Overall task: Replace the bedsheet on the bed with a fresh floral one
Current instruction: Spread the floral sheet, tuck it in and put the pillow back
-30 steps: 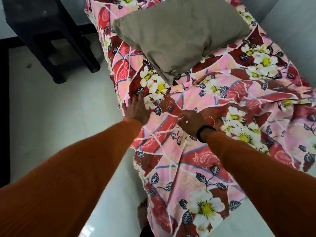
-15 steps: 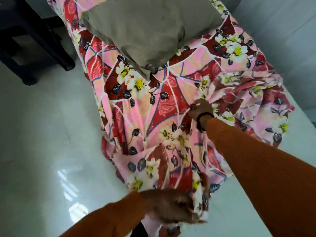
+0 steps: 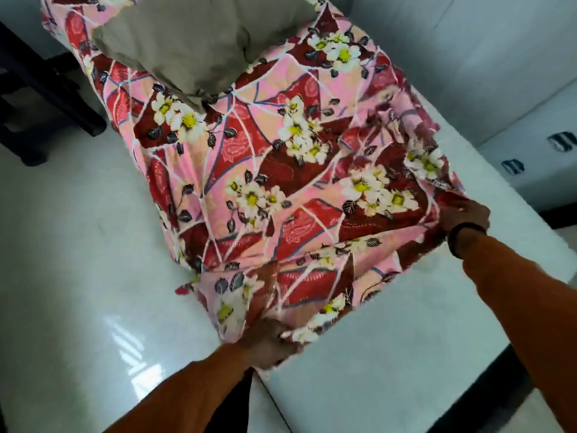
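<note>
while both hands, left hand (image 3: 271,341) and right hand (image 3: 466,215), gripped the floral bedsheet (image 3: 274,189), its foot end lay unspread; grey pillow (image 3: 199,42) already on top.

Sheet (image 3: 265,170): pink and dark red, white flowers with yellow centres, dark leaves. Spread over far part of bed (image 3: 390,354), wrinkled, near edge bunched and pulled back; near part of white mattress bare. Left side hangs over bed edge. Near corners gripped, one in each hand.
</note>
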Demonstrator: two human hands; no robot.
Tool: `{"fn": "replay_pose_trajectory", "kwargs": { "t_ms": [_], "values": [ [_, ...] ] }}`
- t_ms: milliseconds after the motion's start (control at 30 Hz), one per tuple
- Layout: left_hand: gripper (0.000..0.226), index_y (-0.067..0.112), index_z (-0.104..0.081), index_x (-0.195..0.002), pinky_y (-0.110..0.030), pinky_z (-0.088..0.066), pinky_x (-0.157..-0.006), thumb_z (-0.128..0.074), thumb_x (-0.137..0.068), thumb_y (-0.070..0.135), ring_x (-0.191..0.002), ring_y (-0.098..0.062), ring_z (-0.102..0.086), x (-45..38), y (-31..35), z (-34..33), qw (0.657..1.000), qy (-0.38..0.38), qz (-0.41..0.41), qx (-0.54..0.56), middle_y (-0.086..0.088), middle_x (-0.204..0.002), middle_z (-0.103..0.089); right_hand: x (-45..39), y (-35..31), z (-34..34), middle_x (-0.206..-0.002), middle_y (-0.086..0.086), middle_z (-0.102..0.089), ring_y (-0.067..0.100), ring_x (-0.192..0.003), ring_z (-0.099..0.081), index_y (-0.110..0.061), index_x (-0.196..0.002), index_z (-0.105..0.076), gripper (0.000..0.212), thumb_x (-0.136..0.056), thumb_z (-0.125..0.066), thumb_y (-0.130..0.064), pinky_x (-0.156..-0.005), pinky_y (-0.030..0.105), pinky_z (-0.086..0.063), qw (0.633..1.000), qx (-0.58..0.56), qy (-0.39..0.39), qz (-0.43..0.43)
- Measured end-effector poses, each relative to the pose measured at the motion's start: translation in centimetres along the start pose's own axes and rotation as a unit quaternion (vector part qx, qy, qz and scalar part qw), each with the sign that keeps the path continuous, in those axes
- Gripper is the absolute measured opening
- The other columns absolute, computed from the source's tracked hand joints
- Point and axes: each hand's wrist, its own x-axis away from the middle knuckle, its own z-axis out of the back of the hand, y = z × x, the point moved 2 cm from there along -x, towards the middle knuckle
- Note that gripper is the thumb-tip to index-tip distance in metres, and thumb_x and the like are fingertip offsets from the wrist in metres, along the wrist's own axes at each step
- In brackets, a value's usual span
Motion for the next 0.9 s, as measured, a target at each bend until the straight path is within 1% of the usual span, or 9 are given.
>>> {"fn": "replay_pose_trajectory", "kwargs": {
  "t_ms": [167,267,333,400,467,567,667,800,900],
  "values": [
    [0.072,0.015,-0.067,-0.086,-0.022,-0.041,-0.046,-0.065,-0.065,0.084,-0.042,-0.013,-0.049,2.1,1.2,-11.4,0.996,-0.045,0.075,0.018,0.004,-0.054,-0.056,1.6,11.5,6.7,-0.135,0.02,-0.063,0.04,-0.125,-0.059,-0.008,-0.134,-0.063,0.068,-0.083,-0.069,-0.051,-0.107,0.043,-0.045,0.999,0.032,-0.015,-0.029],
    [0.041,0.02,-0.067,-0.085,-0.025,-0.051,-0.059,-0.066,-0.088,0.061,-0.05,-0.009,-0.057,3.6,2.0,-21.0,0.988,-0.106,0.114,-0.001,0.006,-0.061,-0.062,2.8,17.7,9.9,-0.134,0.022,-0.063,0.042,-0.124,-0.059,-0.006,-0.134,-0.062,0.079,-0.073,-0.068,-0.056,-0.106,0.046,-0.046,0.998,0.039,-0.012,-0.05],
    [0.027,0.021,-0.064,-0.083,-0.027,-0.054,-0.069,-0.063,-0.095,0.046,-0.052,-0.006,-0.059,4.4,2.6,-26.2,0.981,-0.14,0.131,-0.004,0.01,-0.059,-0.062,2.8,20.3,11.2,-0.133,0.024,-0.063,0.042,-0.123,-0.06,-0.002,-0.131,-0.063,0.07,-0.079,-0.079,-0.046,-0.103,0.045,-0.046,0.996,0.058,-0.027,-0.064],
    [0.028,0.021,-0.064,-0.08,-0.028,-0.055,-0.072,-0.063,-0.092,0.047,-0.056,-0.004,-0.06,4.3,3.5,-29.1,0.983,-0.147,0.104,-0.019,0.013,-0.057,-0.062,2.1,22.7,11.5,-0.133,0.025,-0.063,0.04,-0.124,-0.06,-0.001,-0.132,-0.061,0.064,-0.081,-0.084,-0.031,-0.102,0.043,-0.046,0.989,0.11,-0.073,-0.06],
    [0.043,0.018,-0.07,-0.086,-0.029,-0.056,-0.082,-0.062,-0.079,0.06,-0.074,-0.005,-0.065,2.5,4.0,-30.7,0.988,-0.14,0.059,-0.031,0.01,-0.075,-0.07,1.7,24.7,11.4,-0.131,0.022,-0.065,0.038,-0.122,-0.061,0.001,-0.129,-0.063,0.068,-0.077,-0.086,-0.037,-0.1,0.042,-0.048,0.975,0.172,-0.134,-0.051],
    [0.051,0.016,-0.074,-0.111,-0.012,-0.046,-0.077,-0.067,-0.084,0.059,-0.101,-0.015,-0.065,-0.4,5.2,-30.1,0.996,-0.051,0.005,-0.072,-0.001,-0.107,-0.069,0.8,26.0,10.3,-0.128,0.022,-0.066,0.04,-0.119,-0.062,-0.004,-0.126,-0.066,0.071,-0.069,-0.079,-0.044,-0.1,0.046,-0.052,0.955,0.23,-0.188,-0.015],
    [0.038,0.02,-0.071,-0.116,-0.02,-0.045,-0.082,-0.063,-0.092,0.049,-0.107,-0.021,-0.066,-2.6,8.1,-26.5,0.998,0.054,0.018,-0.038,0.002,-0.109,-0.069,-0.3,25.9,9.4,-0.129,0.025,-0.062,0.043,-0.121,-0.058,-0.009,-0.131,-0.06,0.074,-0.07,-0.073,-0.049,-0.102,0.049,-0.049,0.962,0.227,-0.154,0.009],
    [0.052,0.013,-0.077,-0.099,-0.039,-0.056,-0.084,-0.057,-0.082,0.058,-0.094,-0.028,-0.072,-5.5,12.5,-22.0,0.971,0.238,-0.034,-0.01,-0.01,-0.099,-0.076,-2.9,22.8,8.4,-0.137,0.022,-0.046,0.045,-0.125,-0.047,-0.015,-0.138,-0.041,0.076,-0.083,-0.076,-0.054,-0.099,0.052,-0.043,0.965,0.23,-0.116,0.043],
    [0.041,0.014,-0.075,-0.099,-0.041,-0.056,-0.079,-0.063,-0.085,0.05,-0.085,-0.029,-0.07,-9.1,17.0,-19.8,0.957,0.285,-0.054,0.02,-0.01,-0.091,-0.075,-7.0,19.4,6.5,-0.137,0.022,-0.042,0.046,-0.126,-0.046,-0.018,-0.143,-0.037,0.074,-0.085,-0.076,-0.042,-0.099,0.05,-0.043,0.967,0.183,-0.143,0.107]
  ]
}}
